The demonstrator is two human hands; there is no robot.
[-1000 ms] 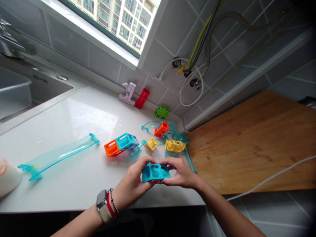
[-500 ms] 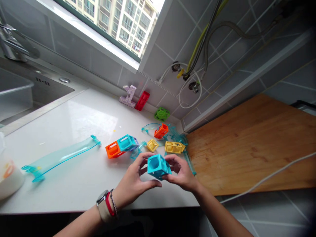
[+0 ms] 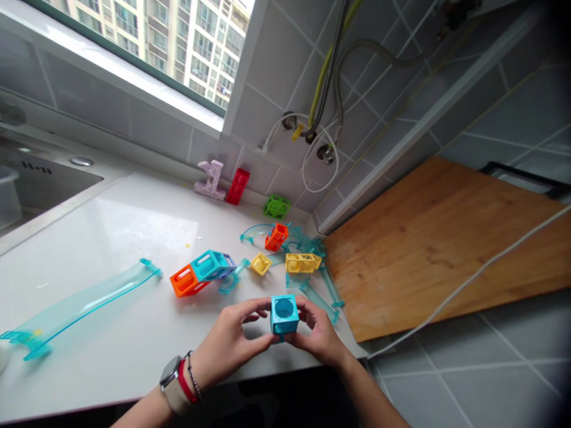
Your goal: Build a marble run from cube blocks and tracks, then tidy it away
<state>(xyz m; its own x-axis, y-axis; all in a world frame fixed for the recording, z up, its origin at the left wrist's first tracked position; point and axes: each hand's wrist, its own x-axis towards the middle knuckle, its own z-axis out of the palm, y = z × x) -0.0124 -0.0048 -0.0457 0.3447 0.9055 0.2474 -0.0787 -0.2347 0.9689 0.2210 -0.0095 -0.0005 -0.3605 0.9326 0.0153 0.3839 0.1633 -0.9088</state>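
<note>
– Grey tiled walls (image 3: 285, 65), white desk (image 3: 111, 238) running to a wooden board (image 3: 414, 249) at 2 o'clock. Where was the blue block (image 3: 284, 321)?

– Between both hands, over the near stretch of desk. Left hand (image 3: 229, 333) at 8 o'clock: loosely curved, wide gap at the palm, finger and thumb tips against its left side. Right hand (image 3: 323, 336) at 4: bent closer, fingers and thumb on its right side.

– Step in hand?

– My judgement: a two-handed steadying hold. Any next move called for one hand keeping its grip while the other eased off, or both turning it together.

– Which way did it point?

– Square face with the round opening looked up, towards the camera. Body foreshortened beneath; long axis probably ran down from that face, length not readable.

– Neighbours?

– Yellow cube (image 3: 261, 263) at 11, yellow block (image 3: 303, 263) near 1, orange block (image 3: 186, 282) at 10. All stood apart from it.
</note>
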